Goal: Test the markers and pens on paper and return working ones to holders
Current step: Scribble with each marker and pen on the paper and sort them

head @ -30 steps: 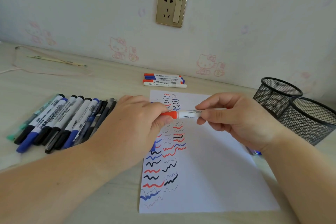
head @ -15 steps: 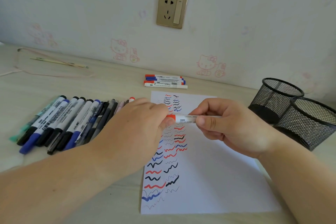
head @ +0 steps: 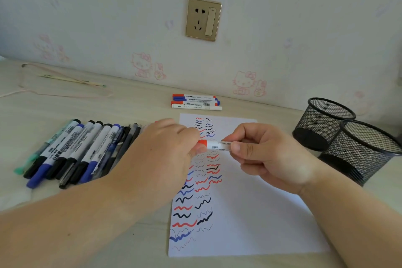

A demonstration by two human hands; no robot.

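A white marker with a red cap (head: 214, 145) hangs level above the white paper (head: 250, 213), which carries red, blue and black squiggles. My left hand (head: 161, 159) pinches the red cap end. My right hand (head: 267, 154) grips the white barrel, thumb on top. A row of several markers and pens (head: 74, 150) lies on the desk to the left. Several more white markers (head: 195, 102) lie near the wall behind the paper. Two black mesh holders (head: 322, 124) (head: 365, 150) stand at the right.
A gold wall socket (head: 203, 19) is above the desk. A thin pink cord and a stick (head: 69, 81) lie at the far left of the desk. Both forearms reach in from the bottom of the view.
Both hands have closed in on the marker, so less of the barrel shows between them. The view has shifted slightly; the marker stays above the paper's upper part.
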